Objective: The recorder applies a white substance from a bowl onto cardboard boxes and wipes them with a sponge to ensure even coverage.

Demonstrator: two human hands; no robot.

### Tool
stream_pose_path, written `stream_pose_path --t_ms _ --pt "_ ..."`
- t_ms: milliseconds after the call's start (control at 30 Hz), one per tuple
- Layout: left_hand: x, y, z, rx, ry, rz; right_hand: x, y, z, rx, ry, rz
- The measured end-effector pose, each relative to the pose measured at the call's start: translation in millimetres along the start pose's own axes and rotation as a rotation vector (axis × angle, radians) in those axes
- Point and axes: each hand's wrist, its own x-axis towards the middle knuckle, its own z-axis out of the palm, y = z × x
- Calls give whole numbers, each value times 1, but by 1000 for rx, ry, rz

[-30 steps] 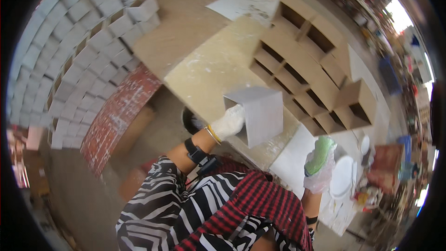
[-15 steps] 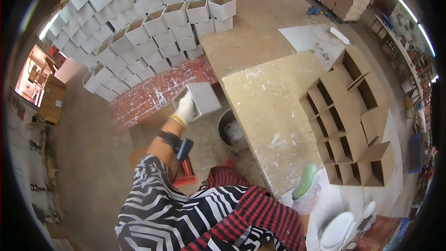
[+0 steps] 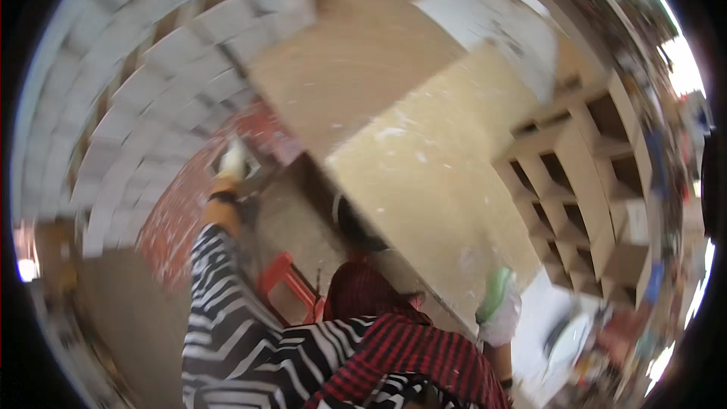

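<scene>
My left hand (image 3: 233, 159), in a white glove, reaches out over the red paint-marked board. It is at a box (image 3: 257, 170) with its fingers at the opening; motion blurs both, and the box's lower part is hard to make out. My right hand (image 3: 501, 326), in a pale, plastic-like covering, is low at the right by the yellowish tabletop's near edge. It grips a long, rounded green thing (image 3: 496, 292), whose kind I cannot make out. The red board (image 3: 178, 216) lies beneath the stacked white boxes (image 3: 163, 79).
The yellowish tabletop (image 3: 424, 167) fills the middle. Brown unpainted boxes (image 3: 572, 170) stand stacked at its right. A dark bucket (image 3: 350, 221) is below its left edge. A red stool (image 3: 284, 273) stands near my legs. A white sheet (image 3: 492, 30) lies farther back.
My view has turned and blurred. My left hand has carried the box left, away from the bucket, to the red board by the stacked white boxes. My right hand stays low, with the green thing.
</scene>
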Motion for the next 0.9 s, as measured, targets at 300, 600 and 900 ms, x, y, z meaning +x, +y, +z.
stream_pose_path --t_ms 300,600,900 --pt "32 27 -10 788 -330 454 -17 4 22 -135 -46 221" --pt "-139 252 52 -1 -259 869 -35 9 0 660 361 667" --pt "-378 414 167 -327 -1238 1006 -81 16 -41 1555 863 894"
